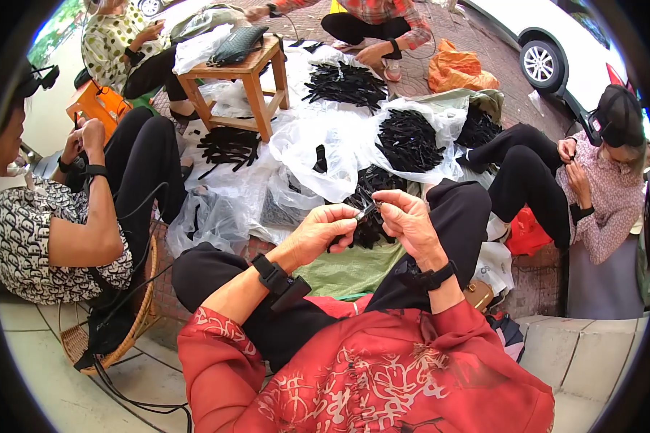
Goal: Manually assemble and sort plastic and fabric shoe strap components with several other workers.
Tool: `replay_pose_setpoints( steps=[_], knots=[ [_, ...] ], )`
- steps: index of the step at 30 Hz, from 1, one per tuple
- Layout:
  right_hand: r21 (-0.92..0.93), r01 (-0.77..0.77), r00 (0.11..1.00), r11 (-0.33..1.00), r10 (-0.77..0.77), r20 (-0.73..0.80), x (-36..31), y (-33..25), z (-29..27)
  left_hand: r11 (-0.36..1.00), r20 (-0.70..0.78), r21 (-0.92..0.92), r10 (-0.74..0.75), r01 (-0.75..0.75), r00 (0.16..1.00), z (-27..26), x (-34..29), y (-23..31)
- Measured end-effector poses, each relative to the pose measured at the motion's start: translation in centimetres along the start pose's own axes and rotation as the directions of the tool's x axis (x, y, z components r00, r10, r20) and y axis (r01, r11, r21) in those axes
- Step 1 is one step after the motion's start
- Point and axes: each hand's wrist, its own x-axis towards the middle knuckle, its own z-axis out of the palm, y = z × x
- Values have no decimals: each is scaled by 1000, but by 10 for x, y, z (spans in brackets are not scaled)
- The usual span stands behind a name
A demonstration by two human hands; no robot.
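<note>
My left hand (331, 229) is closed in a pinch on a narrow black strip (367, 212), which sticks out from between thumb and forefinger in front of my lap. Against the far end of that strip, my right hand (409, 222) has its thumb and forefinger pressed together. Whatever is between those right fingertips is too small to make out. Just beyond my hands lies a heap of black strips (378, 185), partly hidden behind them.
More black strips (409, 141) lie on clear plastic sheets (310, 144). A wooden stool (256, 79) bears a dark bag (237, 45). Co-workers sit left, right and opposite. A green sack (350, 270) lies between my knees; an orange bag (461, 68) stands far right.
</note>
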Motion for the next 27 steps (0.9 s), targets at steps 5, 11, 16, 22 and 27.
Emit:
replay_pose_setpoints(
  steps=[5, 11, 16, 22, 27],
  knots=[
    [65, -27, 999, 998, 25, 36, 10, -4, -1, 999, 55, -43, -18, 21, 998, -3, 6, 11],
    [-131, -70, 994, 989, 57, -98, 3, 0, 10, 997, -13, 76, -31, 32, 999, -1, -6, 1],
    [-125, -50, 993, 991, 36, -114, -14, -5, 3, 988, 135, -129, -67, 85, 989, -1, -1, -20],
    [-30, -34, 999, 999, 34, -14, -10, -7, 8, 994, 167, -90, -40, 55, 985, 7, -5, -11],
    [-69, 11, 1000, 998, -12, -17, -8, -13, 17, 987, 213, -148, -36, 69, 976, 3, -4, -6]
  ],
)
